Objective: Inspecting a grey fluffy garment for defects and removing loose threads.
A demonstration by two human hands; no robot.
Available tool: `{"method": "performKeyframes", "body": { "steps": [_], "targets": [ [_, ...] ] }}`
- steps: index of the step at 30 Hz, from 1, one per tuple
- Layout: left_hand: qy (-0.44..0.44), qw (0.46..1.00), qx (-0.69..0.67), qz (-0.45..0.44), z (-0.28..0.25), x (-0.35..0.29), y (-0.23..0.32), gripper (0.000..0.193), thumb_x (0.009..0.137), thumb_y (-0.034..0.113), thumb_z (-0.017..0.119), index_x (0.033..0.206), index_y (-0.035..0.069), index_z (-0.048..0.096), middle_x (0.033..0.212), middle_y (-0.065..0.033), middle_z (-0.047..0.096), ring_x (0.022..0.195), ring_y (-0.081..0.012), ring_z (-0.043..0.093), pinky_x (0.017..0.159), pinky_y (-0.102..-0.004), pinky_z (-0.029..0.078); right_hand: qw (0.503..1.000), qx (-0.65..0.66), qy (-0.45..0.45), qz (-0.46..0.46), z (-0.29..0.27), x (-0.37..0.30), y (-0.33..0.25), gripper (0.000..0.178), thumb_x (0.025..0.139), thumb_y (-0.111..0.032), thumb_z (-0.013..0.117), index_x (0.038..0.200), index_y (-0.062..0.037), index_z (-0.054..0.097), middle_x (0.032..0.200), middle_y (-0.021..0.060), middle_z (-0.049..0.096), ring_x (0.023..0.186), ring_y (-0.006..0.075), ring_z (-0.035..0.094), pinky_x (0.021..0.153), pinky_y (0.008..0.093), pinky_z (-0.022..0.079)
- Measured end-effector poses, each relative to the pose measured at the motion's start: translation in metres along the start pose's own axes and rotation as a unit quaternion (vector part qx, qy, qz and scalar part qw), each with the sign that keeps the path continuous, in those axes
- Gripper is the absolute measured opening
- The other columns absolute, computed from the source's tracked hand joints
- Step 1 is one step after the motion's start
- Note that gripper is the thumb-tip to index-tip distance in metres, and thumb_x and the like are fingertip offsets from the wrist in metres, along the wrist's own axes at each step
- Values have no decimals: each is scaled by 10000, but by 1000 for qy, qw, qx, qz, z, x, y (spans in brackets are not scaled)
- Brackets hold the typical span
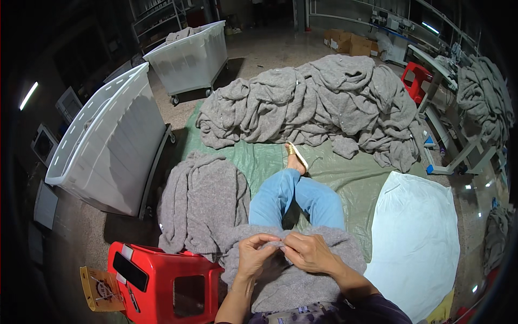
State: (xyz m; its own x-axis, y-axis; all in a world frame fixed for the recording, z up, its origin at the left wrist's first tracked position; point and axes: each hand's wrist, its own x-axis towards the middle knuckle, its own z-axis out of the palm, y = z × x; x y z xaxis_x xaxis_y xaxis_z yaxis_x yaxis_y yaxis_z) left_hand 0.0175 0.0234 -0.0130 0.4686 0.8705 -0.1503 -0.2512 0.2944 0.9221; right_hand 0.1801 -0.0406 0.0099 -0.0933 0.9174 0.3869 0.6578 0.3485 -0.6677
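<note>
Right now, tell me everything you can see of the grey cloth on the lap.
The grey cloth looks like a soft, fuzzy knit, rumpled and draped over the lap and the jeans-clad knees. Both hands pinch its upper edge: the left hand and right hand meet at one small fold. Its left side runs toward the red stool.

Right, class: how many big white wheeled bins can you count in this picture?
2. One white bin stands at the left, beside the green tarp; the other bin stands farther back near the top, with grey cloth inside. More may be hidden in the dark edges.
</note>
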Motion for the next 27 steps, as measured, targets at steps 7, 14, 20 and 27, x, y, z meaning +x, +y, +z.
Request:
{"method": "performKeyframes", "body": {
  "steps": [7, 14, 20, 27],
  "targets": [
    [76, 995, -59, 32, 8, -5, -28, 167, 722, -97, 587, 849, -12, 654, 721, 3, 599, 557, -27, 474, 511, -173, 365, 998, 62, 3, -1, 17, -8, 1, 115, 799, -100, 603, 754, -33, 521, 657, 116, 530, 546, 325, 544, 470, 400, 407],
    [100, 993, 49, 35, -5, -4, -33, 160, 729, -101, 592, 859, -27, 650, 790, -26, 628, 659, -62, 547, 602, -195, 438, 998, 49, -28, 24, 2, -21, 9, 133, 794, -125, 653, 827, -31, 565, 756, 128, 555, 691, 324, 579, 600, 377, 457],
    [-35, 984, -133, -113, -34, -4, -1, 62, 805, 25, 659, 864, 20, 639, 822, -37, 662, 727, -102, 615, 688, -238, 492, 993, -22, 21, 114, -51, -49, 44, 199, 719, -50, 686, 903, -9, 621, 846, 144, 584, 842, 336, 588, 736, 360, 473],
    [16, 984, -157, -76, -33, -2, 0, 133, 901, 134, 580, 885, 6, 611, 864, -79, 661, 759, -145, 632, 724, -279, 522, 981, 50, 70, 175, -66, -61, 41, 303, 659, 4, 695, 957, -2, 644, 892, 116, 645, 845, 247, 633, 743, 295, 481]
  ]
}}
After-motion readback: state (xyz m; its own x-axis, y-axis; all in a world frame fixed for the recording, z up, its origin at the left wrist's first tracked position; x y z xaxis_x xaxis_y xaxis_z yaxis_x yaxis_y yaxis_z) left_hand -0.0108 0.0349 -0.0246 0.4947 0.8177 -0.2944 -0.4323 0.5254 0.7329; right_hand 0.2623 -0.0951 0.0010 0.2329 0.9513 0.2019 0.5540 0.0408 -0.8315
